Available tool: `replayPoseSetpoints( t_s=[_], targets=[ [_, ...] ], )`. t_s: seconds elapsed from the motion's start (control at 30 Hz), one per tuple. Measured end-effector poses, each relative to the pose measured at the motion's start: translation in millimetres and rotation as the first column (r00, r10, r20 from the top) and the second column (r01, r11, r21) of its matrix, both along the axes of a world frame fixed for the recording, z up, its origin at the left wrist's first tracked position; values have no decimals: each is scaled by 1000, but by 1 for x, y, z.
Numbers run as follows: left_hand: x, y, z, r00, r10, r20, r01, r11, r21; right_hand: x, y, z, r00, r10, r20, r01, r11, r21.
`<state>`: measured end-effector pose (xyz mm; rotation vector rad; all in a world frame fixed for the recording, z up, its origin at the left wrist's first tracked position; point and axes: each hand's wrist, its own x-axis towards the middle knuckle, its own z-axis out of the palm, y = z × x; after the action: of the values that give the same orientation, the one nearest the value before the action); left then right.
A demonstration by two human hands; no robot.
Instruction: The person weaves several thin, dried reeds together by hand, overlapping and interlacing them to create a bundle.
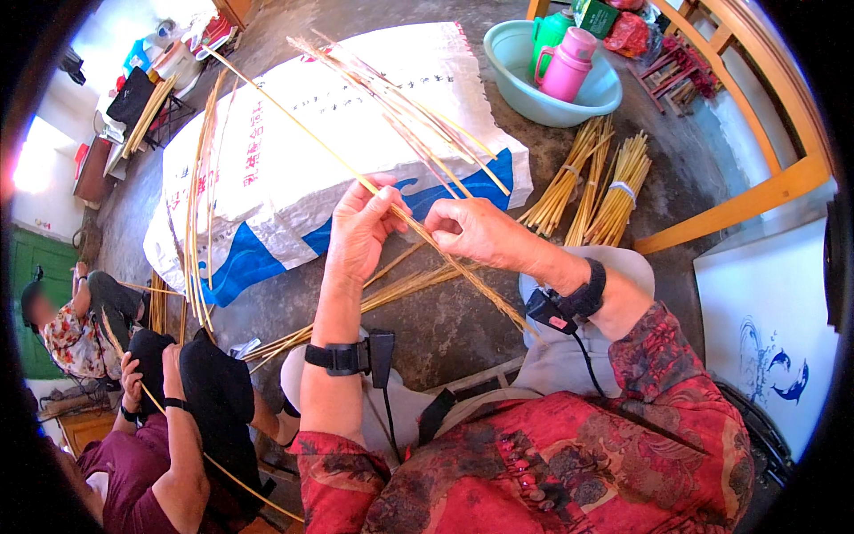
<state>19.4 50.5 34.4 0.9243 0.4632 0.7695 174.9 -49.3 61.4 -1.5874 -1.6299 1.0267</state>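
A long, thin straw-coloured stalk [294, 122] runs slantwise in front of me, from the far left down toward my right knee, where its end looks feathery. My left hand [363, 222] pinches it near the middle between thumb and fingers. Just to the right, my right hand [476, 233] is closed, its curled fingertips pinching the lower, sheathed part of the stalk. Below my hands lies a loose row of similar stalks [391, 292], reaching toward my left knee. More stalks [400, 107] rest beyond on a white woven sack [329, 169] with a blue band.
Tied stalk bundles [621, 191] lie on the floor at right, near a wooden frame [743, 200]. A pale blue basin [511, 82] holds pink and green flasks [569, 67]. Two other people sit at left; the nearer one's hand [130, 378] holds a stalk.
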Motion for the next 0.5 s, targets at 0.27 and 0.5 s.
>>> replayPoseSetpoints(
  t_s=[0.27, 0.5],
  targets=[
    [-1, -2, 1, 990, -124, 66, 123, 992, 12, 4, 5, -5, 895, -76, -440, -25, 975, -220],
    [-1, -3, 4, 995, -97, -1, 97, 995, 25, 4, 1, -9, 920, -24, -391, -61, 977, -204]
  ],
)
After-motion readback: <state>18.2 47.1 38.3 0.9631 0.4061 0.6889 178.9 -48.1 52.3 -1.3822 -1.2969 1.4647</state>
